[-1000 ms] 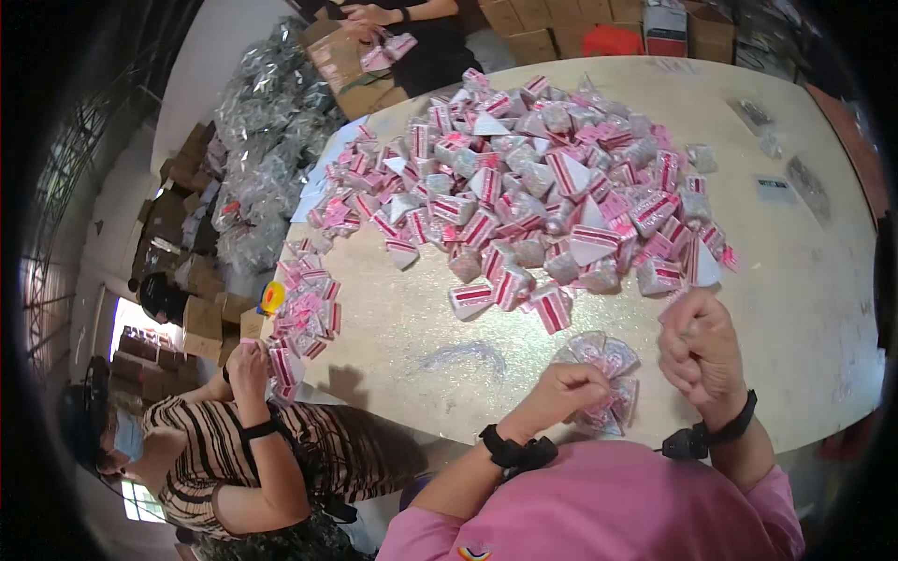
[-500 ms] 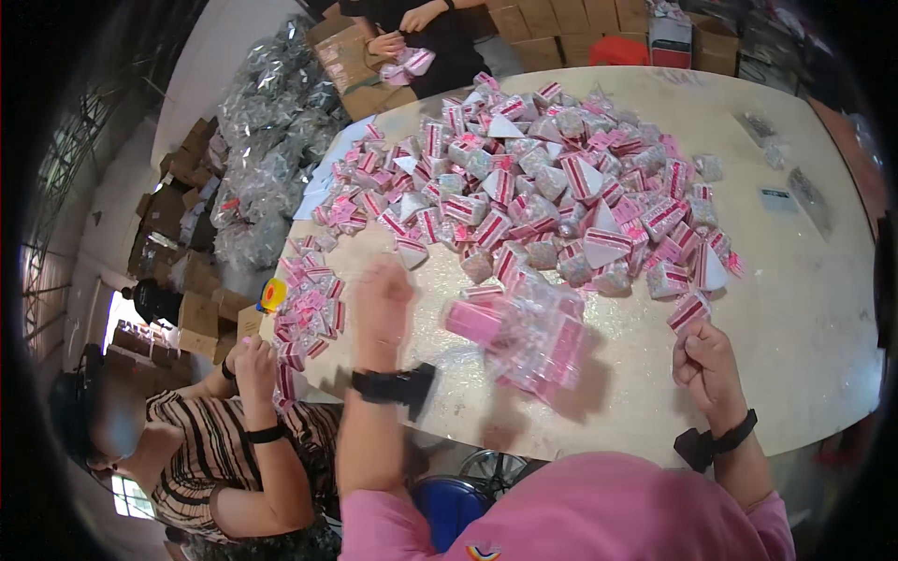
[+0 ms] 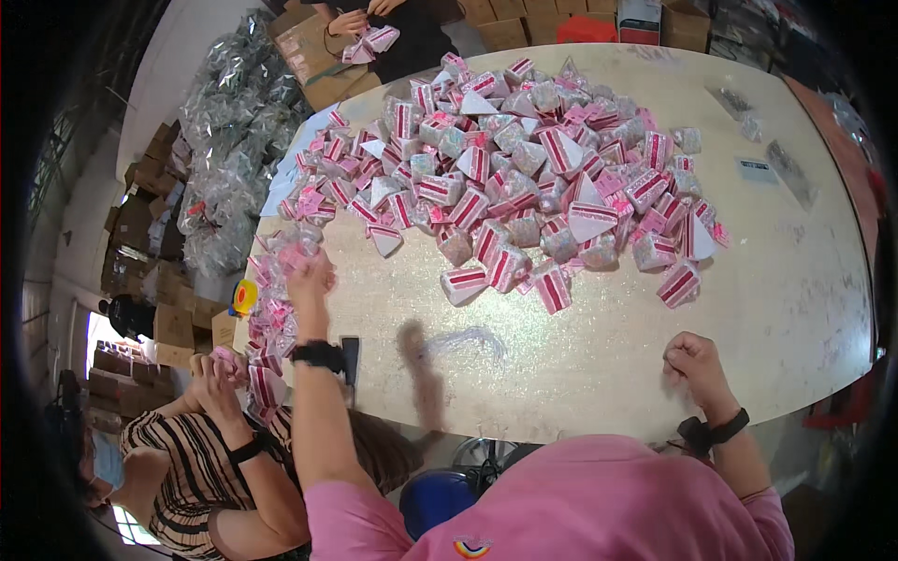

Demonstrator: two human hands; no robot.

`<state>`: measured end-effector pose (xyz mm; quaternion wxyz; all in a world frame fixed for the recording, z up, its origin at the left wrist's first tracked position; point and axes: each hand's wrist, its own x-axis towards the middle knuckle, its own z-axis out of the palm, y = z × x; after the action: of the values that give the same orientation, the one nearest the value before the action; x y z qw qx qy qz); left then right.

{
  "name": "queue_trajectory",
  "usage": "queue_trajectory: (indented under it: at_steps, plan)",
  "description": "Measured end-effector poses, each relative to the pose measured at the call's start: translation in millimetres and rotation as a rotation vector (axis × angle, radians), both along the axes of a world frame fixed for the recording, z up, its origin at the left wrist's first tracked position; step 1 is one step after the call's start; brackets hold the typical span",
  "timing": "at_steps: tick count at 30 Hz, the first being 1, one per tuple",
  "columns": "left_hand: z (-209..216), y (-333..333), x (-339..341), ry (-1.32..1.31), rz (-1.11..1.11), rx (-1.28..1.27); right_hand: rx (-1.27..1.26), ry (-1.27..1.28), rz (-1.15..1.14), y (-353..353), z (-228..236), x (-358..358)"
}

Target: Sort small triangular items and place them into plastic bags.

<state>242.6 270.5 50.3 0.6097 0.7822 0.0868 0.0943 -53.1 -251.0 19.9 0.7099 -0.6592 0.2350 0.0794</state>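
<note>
My left hand [image 3: 311,277] is at the pile of small pink packages [image 3: 273,313] along the table's left edge. Its fingers are blurred against pink wrapping, so their grip is unclear. My right hand [image 3: 694,365] is above the table's near right part, fingers curled together. Whatever it holds, if anything, is too small to make out. Beyond my hands spreads a big heap of cake-slice-shaped items [image 3: 510,201], pink and white with dark pink stripes, in clear bags. A few bagged slices [image 3: 552,285] lie at its near edge. Thin clear strands [image 3: 468,342] lie on the tabletop between my hands.
At my left a co-worker in a striped top [image 3: 201,467] handles a bagged slice [image 3: 267,388]. Across the table another person's hands [image 3: 351,22] hold a pink package. A yellow tape roll [image 3: 244,297] sits at the left edge. Clear bags [image 3: 790,173] lie far right; a blue stool [image 3: 438,500] stands below.
My left hand has swung left to the small pile. The blurred bunch of bagged slices in mid-air has gone; more slices now lie at the heap's near edge. My right hand remains curled.
</note>
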Motion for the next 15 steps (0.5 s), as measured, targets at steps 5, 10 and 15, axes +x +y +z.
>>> queue_trajectory:
  at_steps: [5,10,15]
  plan:
    - [-104,-33,-83,0.111,-0.339,0.28,-0.048,0.091,0.045,-41,-10,-31]
    - [-135,-104,-167,0.24,-0.42,0.404,-0.226,0.211,-0.018,-134,24,-91]
    - [-146,-147,-192,0.327,-0.515,0.167,-0.941,0.271,-0.319,-268,117,-184]
